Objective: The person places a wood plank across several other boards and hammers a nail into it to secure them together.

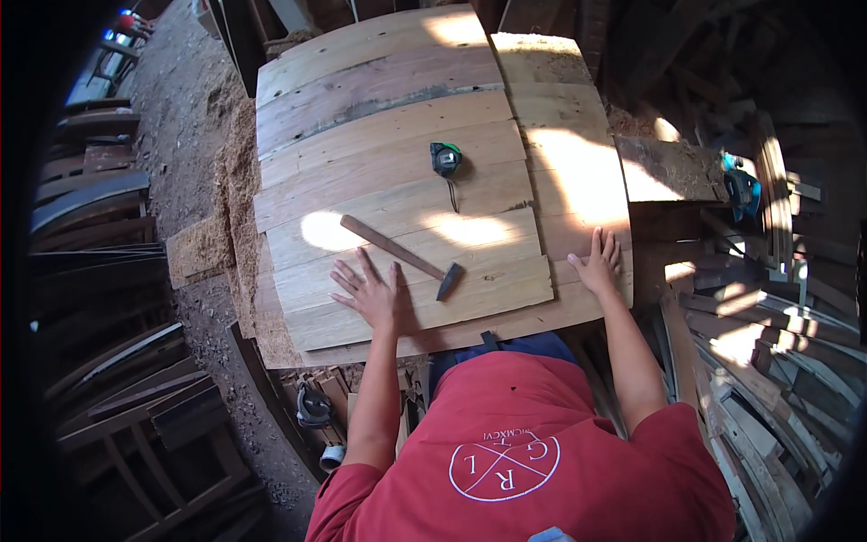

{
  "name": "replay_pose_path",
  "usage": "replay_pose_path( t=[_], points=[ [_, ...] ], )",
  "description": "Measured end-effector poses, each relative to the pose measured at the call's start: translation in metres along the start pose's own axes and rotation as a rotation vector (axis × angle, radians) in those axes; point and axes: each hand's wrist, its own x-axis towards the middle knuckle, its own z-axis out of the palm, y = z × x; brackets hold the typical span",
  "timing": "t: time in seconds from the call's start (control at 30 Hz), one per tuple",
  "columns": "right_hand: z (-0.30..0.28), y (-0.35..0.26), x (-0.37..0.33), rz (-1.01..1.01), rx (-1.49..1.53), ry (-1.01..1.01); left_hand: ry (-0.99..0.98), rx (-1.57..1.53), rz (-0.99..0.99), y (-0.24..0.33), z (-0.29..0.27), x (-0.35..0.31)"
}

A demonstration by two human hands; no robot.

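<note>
Wooden planks [388, 194] lie on the counter [578, 181] beneath our left grip [368, 294], fingers spread and holding nothing, like our right grip [598, 262], loosely open on the counter's right side, so uneven pushing could skew the planks and jog the hammer [402, 251].

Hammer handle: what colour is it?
The hammer handle is brown, showing best in the head view.
</note>
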Motion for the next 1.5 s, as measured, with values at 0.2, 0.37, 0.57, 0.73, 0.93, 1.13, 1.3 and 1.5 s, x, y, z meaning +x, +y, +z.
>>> replay_pose_path(
  t=[0.2, 0.37, 0.57, 0.73, 0.93, 1.13, 1.3, 1.5],
  points=[
    [0.007, 0.013, 0.009, 0.000, -0.053, -0.054, -0.066, -0.046, 0.030, 0.005, -0.001, 0.007],
    [0.005, 0.008, 0.019, -0.029, -0.073, -0.167, -0.001, -0.163, 0.018, 0.000, 0.003, -0.051],
    [0.009, 0.023, 0.014, -0.030, -0.054, -0.149, -0.129, -0.075, -0.029, 0.021, -0.017, -0.076],
    [0.012, 0.008, 0.010, -0.118, -0.009, -0.148, -0.061, 0.072, 0.114, -0.009, -0.004, -0.081],
    [0.002, 0.013, 0.006, -0.110, 0.047, -0.154, -0.099, -0.085, 0.094, 0.015, -0.022, -0.082],
    [-0.007, 0.016, -0.002, -0.144, 0.023, -0.175, -0.212, -0.171, -0.081, 0.034, -0.046, -0.089],
    [-0.007, 0.029, -0.002, -0.165, 0.008, -0.167, 0.101, -0.205, 0.359, 0.129, -0.071, -0.137],
    [-0.005, 0.021, -0.005, -0.183, -0.002, -0.172, 0.058, -0.099, 0.512, 0.163, -0.051, -0.160]
  ],
)
